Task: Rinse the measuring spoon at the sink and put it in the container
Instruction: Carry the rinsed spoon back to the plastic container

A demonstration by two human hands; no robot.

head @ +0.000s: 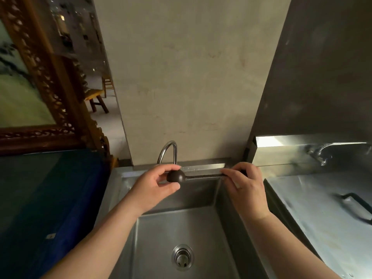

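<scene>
At the far left stands a carved wooden picture frame (60, 93), and below it a dark blue-edged surface (60, 198) runs up to the stainless-steel sink (181, 228). The left hand (155, 185) is held over the sink's far edge, thumb and fingers (171, 168) curled loosely round the round bowl of the dark brown wooden measuring spoon (175, 176), pinching it lightly rather than closing tight. The curved chrome tap (168, 151) rises just behind that bowl; no water shows running from it. From the bowl the spoon's thin straight handle runs level to the right, so its long axis lies left to right across the sink. The right hand (244, 186) grips the handle's far end, fingers folded over it. The spoon looks smooth, matt and dry. Both hands share it; the bowl sits just beside the spout, so rinsing probably needs only the tap opened. No container is visible. At right lies a steel table (314, 208).
</scene>
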